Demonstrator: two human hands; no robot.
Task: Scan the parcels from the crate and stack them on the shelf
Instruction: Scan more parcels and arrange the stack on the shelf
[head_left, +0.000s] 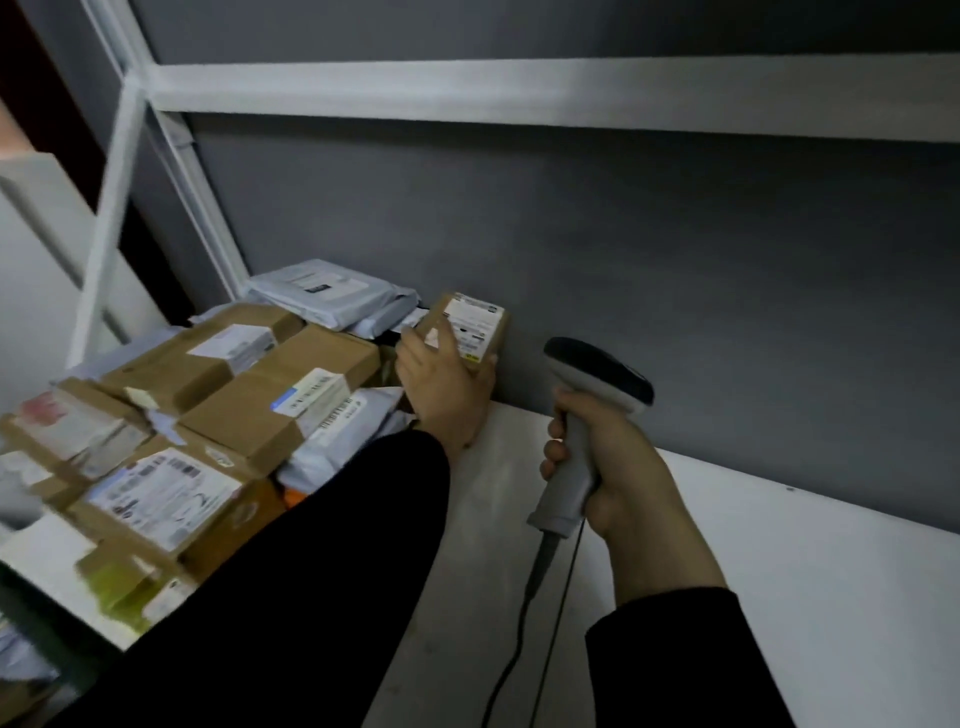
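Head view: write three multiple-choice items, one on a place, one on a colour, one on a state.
1. Where is the small brown cardboard box with the white label? A) by the grey wall, right of the parcel pile B) on the floor C) inside a crate
2. The corded grey plastic handheld scanner has a head topped in: A) red B) black C) yellow
3. The right grip is: A) open, idle B) an empty fist C) wrapped round the scanner's handle
1 A, the left grip holds it there; 2 B, a dark cap; 3 C, fingers circle the handle.
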